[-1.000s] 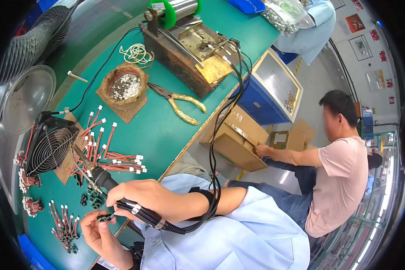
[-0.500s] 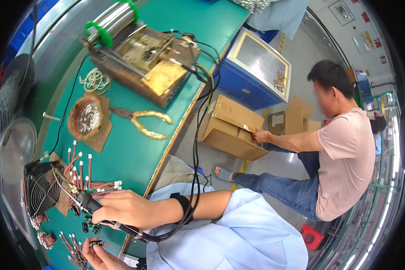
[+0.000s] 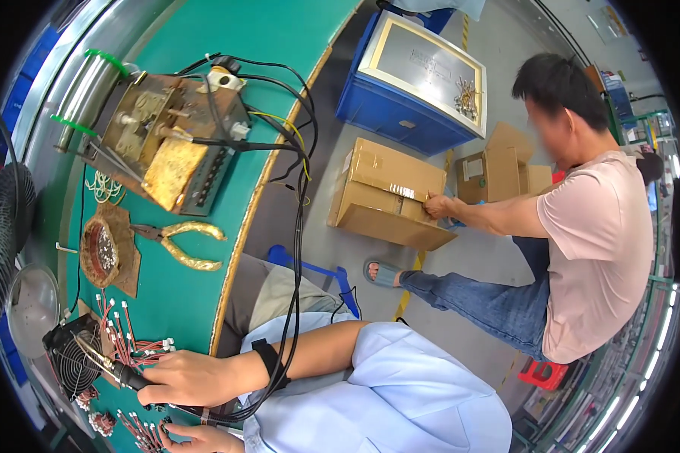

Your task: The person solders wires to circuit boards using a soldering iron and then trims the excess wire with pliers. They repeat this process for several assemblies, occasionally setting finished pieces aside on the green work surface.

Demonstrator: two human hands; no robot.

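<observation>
My right hand is wrapped round the black handle of a soldering iron with a thin solder-feed tube along it. The iron's front end points toward a small black fan. Below it, near the bottom edge, the fingers of my left hand pinch a tiny dark green circuit board, mostly hidden. Red and black wires with white connectors lie beyond my right hand. Another bunch of such wires is beside my left fingers.
On the green bench stand a solder feeder with a solder spool, a bowl of solder scraps and gold-handled pliers. Black cables hang across my right forearm. A co-worker handles a cardboard box near a blue bin.
The view has shifted, so the bench and its things appear farther left. Both hands keep their grip; the circuit board is now more hidden. The co-worker's hand stays at the box.
</observation>
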